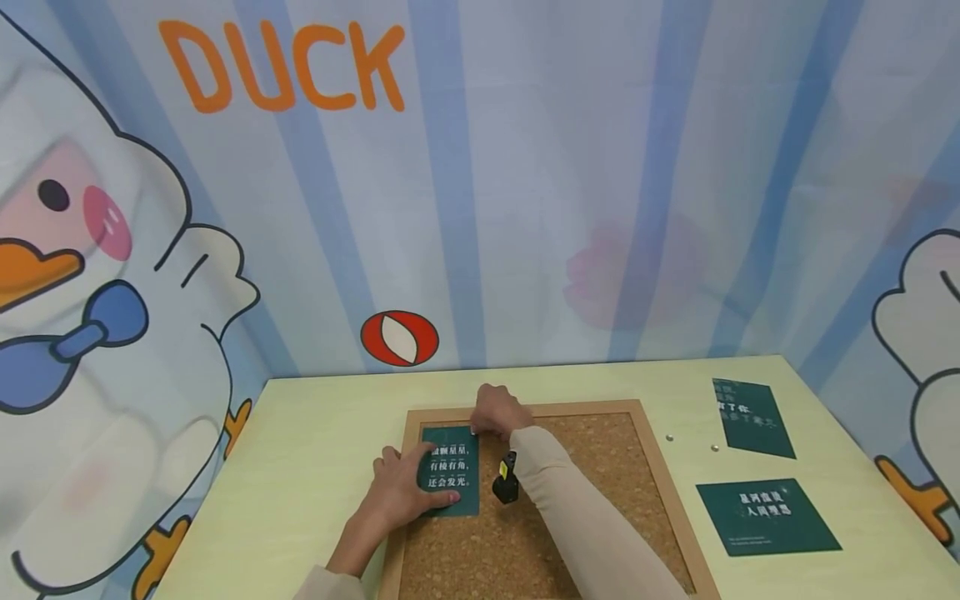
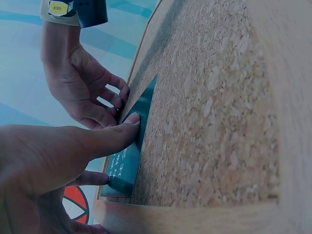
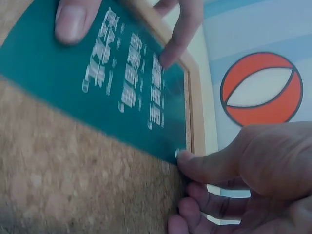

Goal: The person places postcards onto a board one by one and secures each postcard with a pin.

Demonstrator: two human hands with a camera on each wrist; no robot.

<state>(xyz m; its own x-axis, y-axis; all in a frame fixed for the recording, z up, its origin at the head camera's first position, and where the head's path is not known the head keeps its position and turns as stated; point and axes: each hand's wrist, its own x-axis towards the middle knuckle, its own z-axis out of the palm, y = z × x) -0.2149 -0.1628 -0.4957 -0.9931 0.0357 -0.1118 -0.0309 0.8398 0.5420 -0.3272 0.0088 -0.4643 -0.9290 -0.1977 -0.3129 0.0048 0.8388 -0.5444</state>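
Note:
A dark green card (image 1: 463,498) with white writing lies upright at the upper left of a framed corkboard (image 1: 592,467). My left hand (image 1: 401,492) holds it down, with thumb and fingers spread across its face; in the left wrist view the left thumb (image 2: 114,138) presses on the card. At the card's upper right corner is my right hand (image 1: 498,412), its fingers curled. Its thumb (image 3: 192,165) is on a small shiny thumbtack (image 3: 177,153) at that corner, mostly covered by the thumb.
Two more green cards lie on the table right of the board, one farther back (image 1: 753,417) and one nearer (image 1: 772,521). Small silver thumbtacks (image 1: 670,437) sit between them and the wooden frame (image 1: 660,467). A printed curtain (image 1: 525,208) hangs behind the table.

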